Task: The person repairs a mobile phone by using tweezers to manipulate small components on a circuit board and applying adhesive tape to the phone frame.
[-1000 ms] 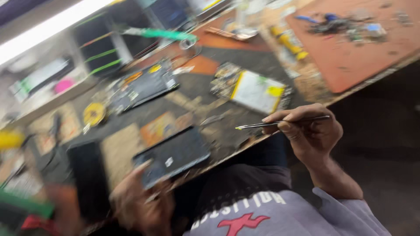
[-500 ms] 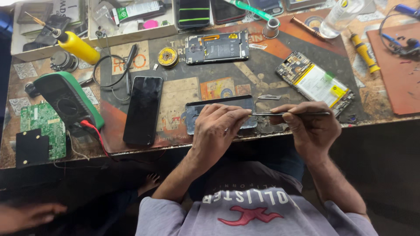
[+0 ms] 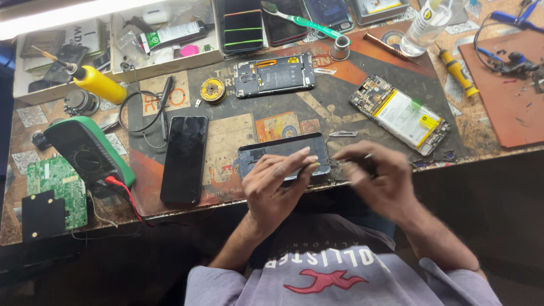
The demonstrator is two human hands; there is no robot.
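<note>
Dark, opened phone body (image 3: pixel 283 153) with its back off lies at the near bench edge, directly under my hands. My left hand (image 3: pixel 277 187) rests on it, fingers spread and pressing its lower edge. My right hand (image 3: pixel 377 178), just right of it, is blurred; its fingers look pinched together, but I cannot tell what they hold. Left of my left hand lies a black glass phone (image 3: pixel 184 158), then a green multimeter (image 3: pixel 88 150). Beyond my right hand sits an open phone with a white battery (image 3: pixel 402 113).
</note>
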